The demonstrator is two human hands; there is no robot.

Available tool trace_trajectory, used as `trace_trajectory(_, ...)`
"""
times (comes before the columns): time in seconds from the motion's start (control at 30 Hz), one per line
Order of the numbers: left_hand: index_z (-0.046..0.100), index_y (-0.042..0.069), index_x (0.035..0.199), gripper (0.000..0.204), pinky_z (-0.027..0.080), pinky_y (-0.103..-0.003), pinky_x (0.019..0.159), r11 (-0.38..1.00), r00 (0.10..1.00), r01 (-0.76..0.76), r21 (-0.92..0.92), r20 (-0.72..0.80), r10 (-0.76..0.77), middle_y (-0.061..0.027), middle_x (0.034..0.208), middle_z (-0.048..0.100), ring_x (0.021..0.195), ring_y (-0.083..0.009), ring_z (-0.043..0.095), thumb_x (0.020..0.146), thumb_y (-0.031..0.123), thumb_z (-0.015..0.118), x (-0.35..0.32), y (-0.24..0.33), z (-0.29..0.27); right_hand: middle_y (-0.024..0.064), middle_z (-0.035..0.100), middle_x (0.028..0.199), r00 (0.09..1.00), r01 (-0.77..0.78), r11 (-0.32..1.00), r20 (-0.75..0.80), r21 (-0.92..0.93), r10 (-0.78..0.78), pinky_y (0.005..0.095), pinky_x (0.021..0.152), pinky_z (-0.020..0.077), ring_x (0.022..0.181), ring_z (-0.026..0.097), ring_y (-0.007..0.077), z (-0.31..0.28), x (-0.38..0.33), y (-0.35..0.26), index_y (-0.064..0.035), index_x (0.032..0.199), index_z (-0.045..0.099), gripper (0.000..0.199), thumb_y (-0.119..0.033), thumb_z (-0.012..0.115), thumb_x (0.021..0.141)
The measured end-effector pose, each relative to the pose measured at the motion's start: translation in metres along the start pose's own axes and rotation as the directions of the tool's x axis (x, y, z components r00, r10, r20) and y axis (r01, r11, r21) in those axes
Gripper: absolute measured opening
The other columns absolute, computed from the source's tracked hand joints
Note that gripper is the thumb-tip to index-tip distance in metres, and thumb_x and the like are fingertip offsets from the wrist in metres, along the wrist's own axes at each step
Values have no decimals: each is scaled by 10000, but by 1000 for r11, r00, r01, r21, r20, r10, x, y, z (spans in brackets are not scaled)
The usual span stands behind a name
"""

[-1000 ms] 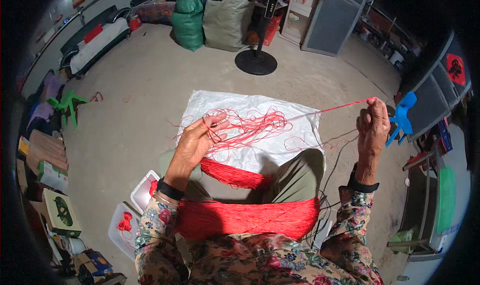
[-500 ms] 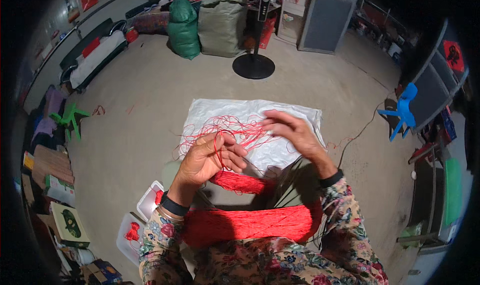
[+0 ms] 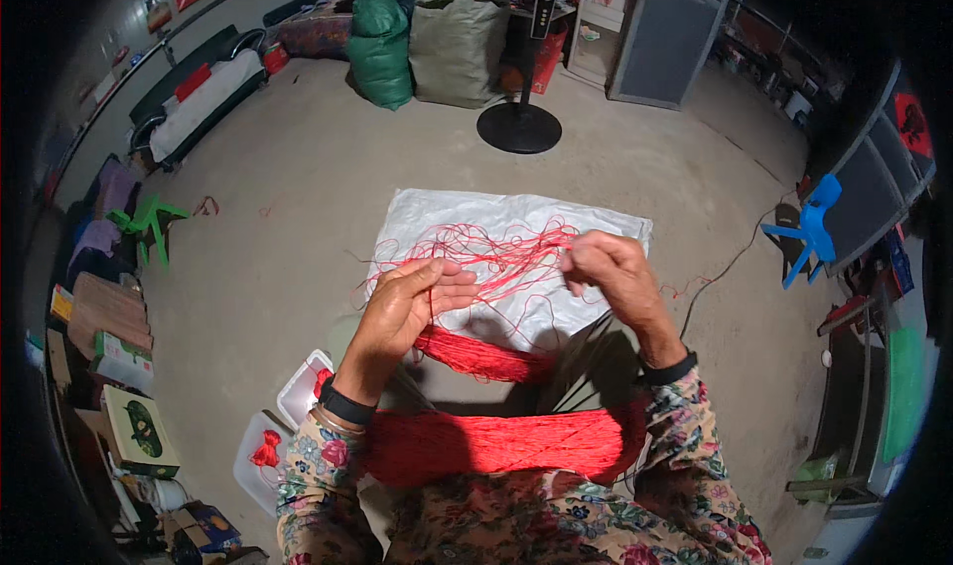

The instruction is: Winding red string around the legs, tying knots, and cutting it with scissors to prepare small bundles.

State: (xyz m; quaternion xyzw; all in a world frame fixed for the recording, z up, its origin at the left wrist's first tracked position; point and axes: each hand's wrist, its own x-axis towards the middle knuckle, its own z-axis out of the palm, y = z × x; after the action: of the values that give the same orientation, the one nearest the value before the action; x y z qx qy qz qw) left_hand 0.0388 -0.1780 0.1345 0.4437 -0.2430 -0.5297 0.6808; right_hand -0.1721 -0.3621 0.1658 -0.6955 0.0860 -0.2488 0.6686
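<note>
Loose red cord (image 3: pixel 486 254) lies in tangled loops over a white plastic sheet (image 3: pixel 417 208) in front of my knees. My left hand (image 3: pixel 412 302) is at the tangle's near left side, thumb pressed toward the index finger on a strand, the other fingers stretched out. To the right, my right hand (image 3: pixel 617 282) has its fingers curled in at the tangle's right end, where strands run up to it. A smaller red cord hank (image 3: pixel 486 356) hangs between my knees, below the hands. Across my lap lies a thick red hank (image 3: pixel 506 444).
Two pale plastic tubs (image 3: pixel 250 471) with small red bundles stand at my left. A fan's round base (image 3: pixel 519 128) and stuffed sacks (image 3: pixel 459 44) are at the back. A green stool (image 3: pixel 151 222) is left, a blue chair (image 3: pixel 809 227) right; boxes (image 3: pixel 139 431) line the left side.
My right hand has moved right and slightly down, its fingers curling in from spread. The left hand's fingers have straightened, and the tangle's strands have shifted right. The view has turned slightly.
</note>
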Motion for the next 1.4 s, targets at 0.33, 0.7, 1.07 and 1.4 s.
trace_trajectory(0.33, 545, -72, 995, 280, 345, -229, 437, 996, 984, 71, -52, 167, -62, -67, 617, 540, 477, -111, 449, 988, 178, 420, -11, 12, 30, 124, 571, 1212, 999, -53, 935, -21, -351, 48, 337, 918, 453, 1119, 548, 217, -7, -8, 12, -37, 1275, 509, 494, -119, 667, 815)
trace_trajectory(0.7, 531, -67, 1093, 356, 322, -208, 424, 992, 930, 100, 79, 348, -122, -32, 601, 512, 460, -71, 416, 951, 253, 466, -23, 20, 46, 19, 628, 821, 959, -161, 982, 251, 98, 132, 234, 676, 453, 783, 555, 73, 24, 14, 24, -13, 997, 643, 194, -179, 564, 934)
trace_trajectory(1.07, 526, -67, 1232, 414, 296, -186, 455, 912, 988, 50, 408, 112, -104, 41, 571, 472, 491, -20, 368, 914, 192, 469, -15, 12, 40, 141, 579, 656, 972, 223, 798, 185, -559, -142, 335, 549, 454, 585, 597, 211, 54, -7, 0, -4, 935, 630, 147, -134, 576, 893)
trace_trajectory(1.4, 536, -67, 1208, 382, 432, -259, 593, 998, 884, -60, 13, 465, 47, -84, 666, 569, 589, -126, 506, 903, 141, 440, -23, 15, 45, -10, 611, 733, 995, 26, 977, 103, -212, -4, 232, 583, 414, 674, 507, 43, 39, 13, 19, -34, 883, 668, 164, -193, 629, 890)
